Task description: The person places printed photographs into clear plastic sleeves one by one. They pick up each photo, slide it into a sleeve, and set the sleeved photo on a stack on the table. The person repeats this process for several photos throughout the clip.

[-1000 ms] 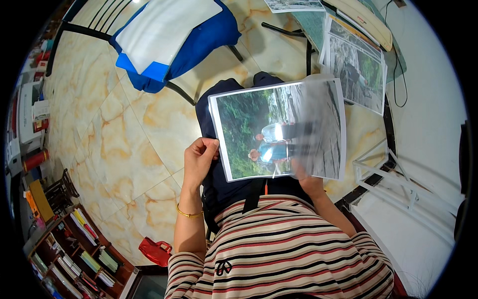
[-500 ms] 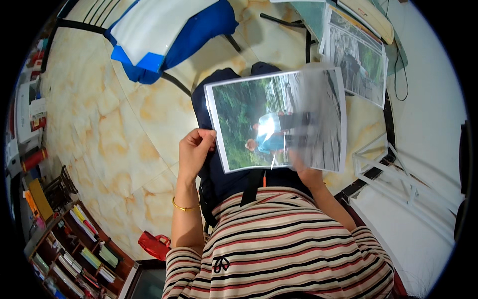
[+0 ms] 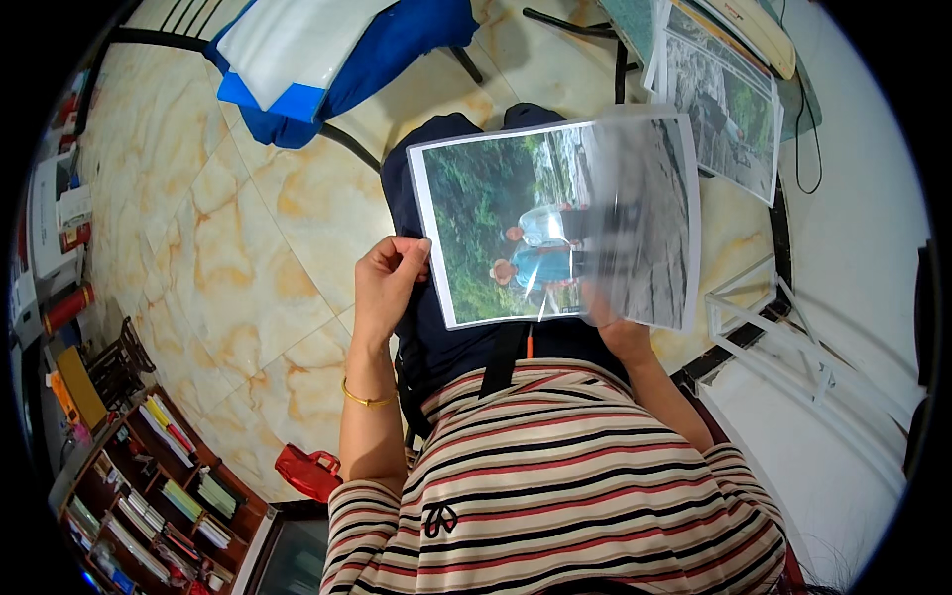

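Note:
A large colour photo (image 3: 476, 208) in a clear plastic film lies turned sideways over my lap. It shows people before green trees and grey rocks. My left hand (image 3: 389, 283) pinches its left edge between thumb and bent forefinger. At the near edge, right of the middle, my right hand (image 3: 623, 332) grips the filmed photo, its fingertips hazy behind the plastic. The clear film (image 3: 620, 198) looks cloudy and lifted over the photo's right part. Glare streaks cross the near edge. Whether the film is sealed to the photo, I cannot tell.
More photo prints (image 3: 719, 114) lie on a green table (image 3: 630, 25) at the far right, beside a cream-coloured machine (image 3: 754, 35) with a cord. A blue-covered chair (image 3: 397, 59) bears white sheets (image 3: 288, 50). A white metal frame (image 3: 793, 342), red bag (image 3: 307, 471) and bookshelf (image 3: 149, 496) stand around.
The photo and both hands have shifted slightly up in the view. Glare on the pictured people has shrunk, so they show more clearly. Both hands keep their hold.

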{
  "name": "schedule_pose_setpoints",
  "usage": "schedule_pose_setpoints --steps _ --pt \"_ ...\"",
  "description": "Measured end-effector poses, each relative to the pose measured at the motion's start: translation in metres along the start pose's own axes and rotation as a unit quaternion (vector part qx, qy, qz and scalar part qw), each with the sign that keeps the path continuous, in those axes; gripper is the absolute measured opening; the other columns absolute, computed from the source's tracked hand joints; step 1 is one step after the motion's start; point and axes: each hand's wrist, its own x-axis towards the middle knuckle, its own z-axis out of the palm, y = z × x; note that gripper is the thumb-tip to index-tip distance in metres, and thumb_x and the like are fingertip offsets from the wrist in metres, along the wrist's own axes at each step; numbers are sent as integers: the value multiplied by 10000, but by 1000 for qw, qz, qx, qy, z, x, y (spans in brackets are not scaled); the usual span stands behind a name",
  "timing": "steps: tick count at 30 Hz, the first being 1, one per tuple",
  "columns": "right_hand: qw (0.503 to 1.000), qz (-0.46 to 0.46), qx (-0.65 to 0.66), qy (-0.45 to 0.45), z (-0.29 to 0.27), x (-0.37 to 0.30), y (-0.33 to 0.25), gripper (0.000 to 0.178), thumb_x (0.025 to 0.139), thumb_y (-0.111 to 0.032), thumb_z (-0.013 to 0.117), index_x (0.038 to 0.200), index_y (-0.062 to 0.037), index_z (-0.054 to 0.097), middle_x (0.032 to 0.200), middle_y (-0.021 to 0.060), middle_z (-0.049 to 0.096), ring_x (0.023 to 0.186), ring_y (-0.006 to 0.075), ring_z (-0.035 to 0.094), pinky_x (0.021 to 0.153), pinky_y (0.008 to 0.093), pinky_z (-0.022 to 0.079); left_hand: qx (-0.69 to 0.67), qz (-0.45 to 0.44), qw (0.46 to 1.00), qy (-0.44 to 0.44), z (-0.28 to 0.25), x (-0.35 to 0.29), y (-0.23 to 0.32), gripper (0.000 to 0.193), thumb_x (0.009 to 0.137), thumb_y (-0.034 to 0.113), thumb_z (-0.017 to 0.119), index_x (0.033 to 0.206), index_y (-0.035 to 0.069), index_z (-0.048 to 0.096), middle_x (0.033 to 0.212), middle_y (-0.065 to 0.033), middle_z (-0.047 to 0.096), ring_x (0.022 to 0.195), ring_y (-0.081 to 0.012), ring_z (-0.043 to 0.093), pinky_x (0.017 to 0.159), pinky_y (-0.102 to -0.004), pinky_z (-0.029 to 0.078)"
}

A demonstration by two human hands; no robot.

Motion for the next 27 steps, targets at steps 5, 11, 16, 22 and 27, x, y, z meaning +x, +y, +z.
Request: schedule_pose_setpoints --steps 5,11,16,22,27 --pt "999 -26 -28 -11 8 -9 4 304 831 -132 574 1129 -68 584 1118 127 571 1030 318 551 912 463 434 6 3 1000 0 -1 -1 -3 160 869 142 629 822 -9 609 686 8 571 597 -51 493 567 -185 408" --pt "999 -10 -42 -10 15 -16 5 347 844 -144 527 1186 -99 573 1201 100 548 1104 310 519 982 446 382 1 7 1000 1 0 1 -4 166 871 152 629 829 -8 612 691 7 577 597 -50 493 569 -183 415" --pt "993 44 106 18 -4 9 0 287 814 -96 619 1093 -28 603 1074 125 601 969 291 577 848 387 452 8 6 1000 0 -2 1 -6 169 869 156 633 834 -9 615 698 4 583 600 -49 499 570 -183 421" --pt "932 169 314 62 -3 14 -9 239 787 -64 660 1021 -24 629 991 118 631 891 270 601 807 356 457 1 5 1000 0 -2 3 -6 174 868 160 636 831 -9 615 699 1 585 600 -51 504 571 -183 424" --pt "946 158 278 62 -4 15 -11 248 788 -80 667 1026 -25 627 997 116 628 894 263 599 806 348 457 -2 -1 1000 5 0 1 -4 178 868 164 637 828 -8 614 697 1 585 597 -51 503 570 -183 423"
